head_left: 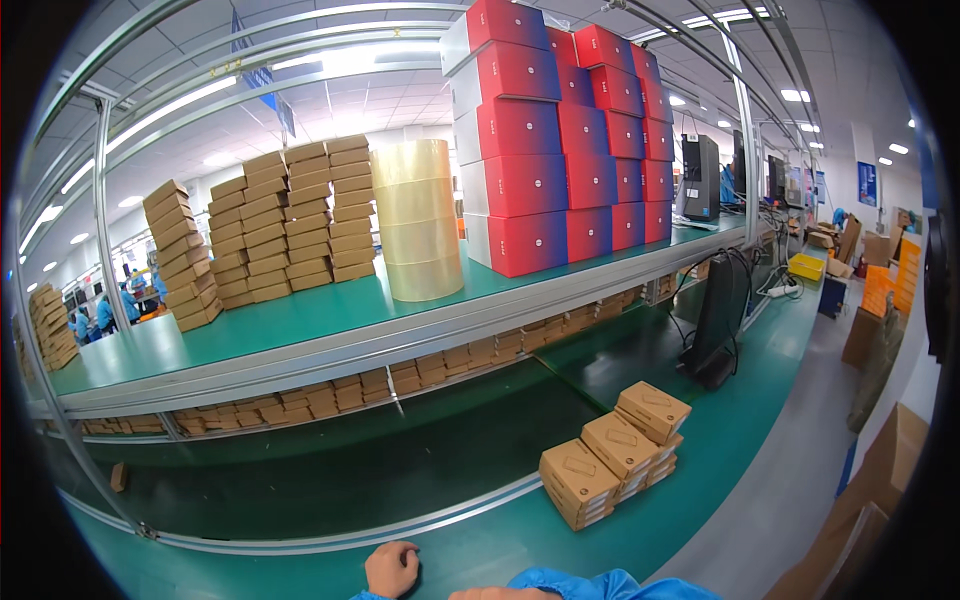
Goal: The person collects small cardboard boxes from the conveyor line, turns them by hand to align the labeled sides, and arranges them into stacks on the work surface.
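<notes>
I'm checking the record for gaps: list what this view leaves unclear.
In the head view:
Right hand: mostly cut off by the lower edge.
Left hand: palm hidden by the curled hand itself.
Nearest brown boxes: contents hidden by their cardboard.
Distant people in blue: too small to show their work.

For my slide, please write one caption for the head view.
Left hand at a green workbench, with stacked brown boxes to its right.
</notes>
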`<state>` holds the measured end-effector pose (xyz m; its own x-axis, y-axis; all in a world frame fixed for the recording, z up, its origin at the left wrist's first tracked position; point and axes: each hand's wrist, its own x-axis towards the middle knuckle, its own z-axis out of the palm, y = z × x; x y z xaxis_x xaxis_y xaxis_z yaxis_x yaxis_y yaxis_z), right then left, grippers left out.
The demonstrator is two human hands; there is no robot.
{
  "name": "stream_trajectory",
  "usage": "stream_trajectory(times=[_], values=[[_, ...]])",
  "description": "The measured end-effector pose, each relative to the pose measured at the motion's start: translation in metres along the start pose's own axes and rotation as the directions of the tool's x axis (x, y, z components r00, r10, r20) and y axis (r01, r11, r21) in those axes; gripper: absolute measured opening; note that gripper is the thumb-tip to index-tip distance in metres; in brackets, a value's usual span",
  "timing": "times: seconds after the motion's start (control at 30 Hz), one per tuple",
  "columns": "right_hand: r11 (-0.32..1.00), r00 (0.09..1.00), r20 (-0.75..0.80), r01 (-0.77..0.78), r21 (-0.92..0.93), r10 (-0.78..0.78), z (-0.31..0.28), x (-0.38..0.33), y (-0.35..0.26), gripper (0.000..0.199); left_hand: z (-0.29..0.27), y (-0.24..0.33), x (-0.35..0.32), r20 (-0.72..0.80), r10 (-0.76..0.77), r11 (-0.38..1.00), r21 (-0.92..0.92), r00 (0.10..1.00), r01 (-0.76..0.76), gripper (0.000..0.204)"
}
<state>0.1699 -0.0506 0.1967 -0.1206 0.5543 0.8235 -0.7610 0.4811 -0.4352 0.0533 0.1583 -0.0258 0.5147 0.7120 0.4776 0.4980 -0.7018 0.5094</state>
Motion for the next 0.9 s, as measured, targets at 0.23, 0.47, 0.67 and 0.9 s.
stream_trajectory(times=[0.23, 0.47, 0.67, 0.9], values=[[0.981, 0.898, 0.433, 0.144, -0.128, -0.076, -0.033, 0.016, -0.01, 0.06, -0.004, 0.016, 0.008, 0.006, -0.042, 0.999, -0.014, 0.999, 0.043, 0.015], [0.991, 0.982, 0.15, -0.101, -0.085, 0.113, -0.004, 0.011, -0.03, 0.052, -0.012, 0.022, 0.006, 0.041, -0.078, 0.997, 0.001, 0.996, 0.078, 0.017], [0.942, 0.945, -0.014, -0.325, 0.088, 0.328, 0.01, 0.004, -0.037, 0.037, -0.015, 0.025, 0.007, 0.052, -0.082, 0.997, -0.007, 0.995, 0.082, 0.018], [0.82, 0.87, -0.073, -0.429, 0.379, 0.488, 0.019, 0.007, -0.045, 0.036, -0.011, 0.02, 0.008, 0.072, -0.101, 0.995, 0.0, 0.992, 0.101, 0.018]])
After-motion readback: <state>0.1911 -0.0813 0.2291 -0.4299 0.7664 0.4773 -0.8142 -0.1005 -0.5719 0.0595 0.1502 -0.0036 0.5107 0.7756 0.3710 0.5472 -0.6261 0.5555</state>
